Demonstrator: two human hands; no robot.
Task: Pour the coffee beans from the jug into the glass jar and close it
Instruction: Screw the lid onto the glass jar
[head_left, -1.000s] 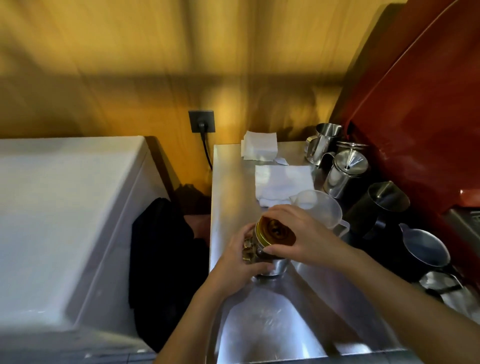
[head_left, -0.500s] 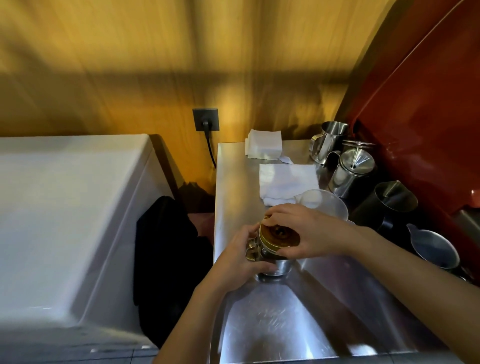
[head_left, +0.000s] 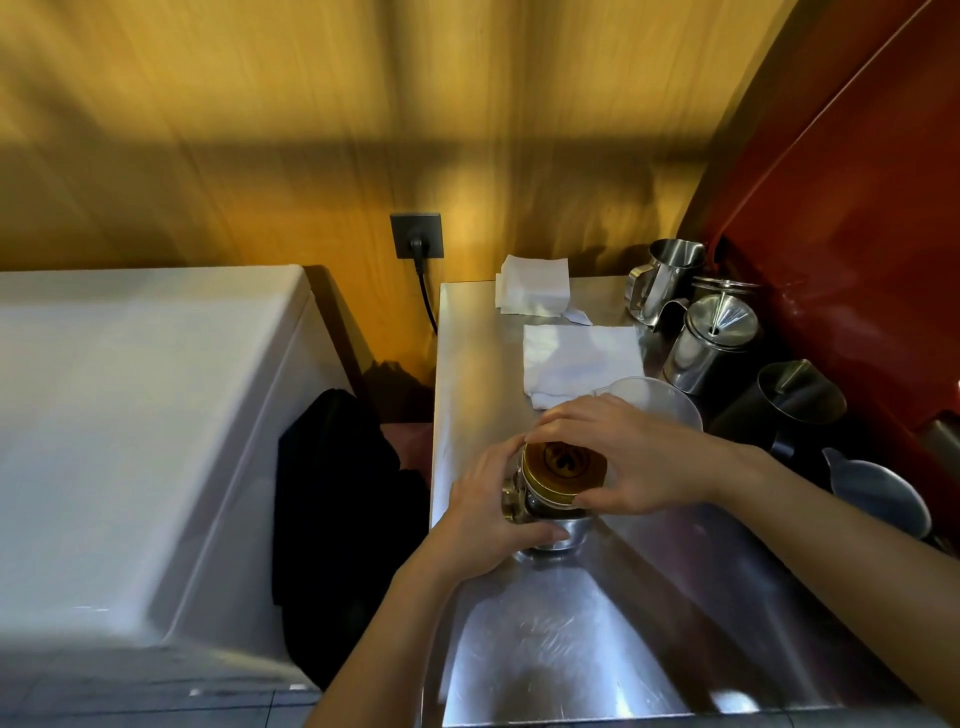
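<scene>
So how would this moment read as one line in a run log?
step: closing jar | left hand: holds glass jar | right hand: on gold lid | jug: behind, on counter

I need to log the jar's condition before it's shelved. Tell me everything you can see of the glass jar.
The glass jar stands upright on the steel counter, in front of the clear plastic jug. Its clear wall shows dark contents, blurred. A gold lid with a dark round emblem sits on top. The left hand wraps its side; the right hand has its grip on the lid's rim. Whether the lid is fully tightened cannot be told.
</scene>
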